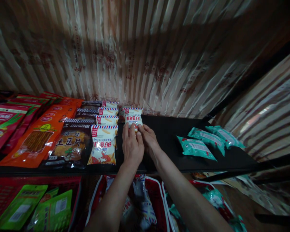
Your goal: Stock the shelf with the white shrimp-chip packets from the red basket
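A white snack bag (133,116) with red and blue lettering stands towards the back of the black shelf (168,135). My left hand (132,145) lies against its lower front, with the fingertips on the wrapper. At the bag's lower right, my right hand (148,137) grips the edge with its fingers curled. The two hands hold the bag together and hide its bottom. Left of them, a matching snack bag (103,145) heads a row of the same kind, upright one behind another.
Dark potato-chip bags (71,141), orange packets (42,132) and red packets (4,125) fill the shelf's left. Several teal packets (195,148) lie at the right. Below are red baskets (163,196) with more bags and green packets (54,209). Corrugated sheeting (145,58) stands behind.
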The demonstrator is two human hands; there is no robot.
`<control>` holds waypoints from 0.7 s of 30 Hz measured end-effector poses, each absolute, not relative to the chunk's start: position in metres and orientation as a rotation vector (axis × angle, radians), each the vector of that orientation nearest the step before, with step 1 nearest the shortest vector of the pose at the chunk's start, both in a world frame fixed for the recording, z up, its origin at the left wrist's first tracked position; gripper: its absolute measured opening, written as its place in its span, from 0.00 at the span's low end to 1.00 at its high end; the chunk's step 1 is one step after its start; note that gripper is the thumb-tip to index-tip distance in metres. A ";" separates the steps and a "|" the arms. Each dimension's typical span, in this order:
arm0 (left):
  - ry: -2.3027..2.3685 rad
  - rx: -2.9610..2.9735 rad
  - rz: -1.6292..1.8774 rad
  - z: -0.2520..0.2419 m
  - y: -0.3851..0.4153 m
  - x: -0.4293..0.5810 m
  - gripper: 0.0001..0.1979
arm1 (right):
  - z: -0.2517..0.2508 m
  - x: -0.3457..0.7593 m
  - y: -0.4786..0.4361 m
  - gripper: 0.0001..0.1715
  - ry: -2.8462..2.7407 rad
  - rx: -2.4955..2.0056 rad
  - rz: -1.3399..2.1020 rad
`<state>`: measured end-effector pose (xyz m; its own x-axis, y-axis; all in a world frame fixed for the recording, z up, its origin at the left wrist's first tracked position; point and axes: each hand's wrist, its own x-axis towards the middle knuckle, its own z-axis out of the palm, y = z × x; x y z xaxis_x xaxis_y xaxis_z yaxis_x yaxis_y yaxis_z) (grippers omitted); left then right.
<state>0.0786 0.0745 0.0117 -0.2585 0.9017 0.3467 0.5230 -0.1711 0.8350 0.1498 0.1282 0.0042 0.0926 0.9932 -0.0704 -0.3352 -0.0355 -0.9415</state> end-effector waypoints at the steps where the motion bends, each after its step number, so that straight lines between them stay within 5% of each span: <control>1: 1.746 1.628 1.403 0.012 0.080 0.077 0.23 | 0.003 0.147 0.134 0.20 -0.868 -1.043 1.309; 21: 1.891 1.557 1.398 0.003 0.122 0.079 0.24 | -0.021 0.136 0.178 0.16 -0.977 -1.098 1.206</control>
<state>0.0794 0.1218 0.0031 -0.3547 0.8781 0.3213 0.5646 -0.0728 0.8222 0.1363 0.1780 -0.0208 0.1170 0.9931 0.0005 -0.2067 0.0248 -0.9781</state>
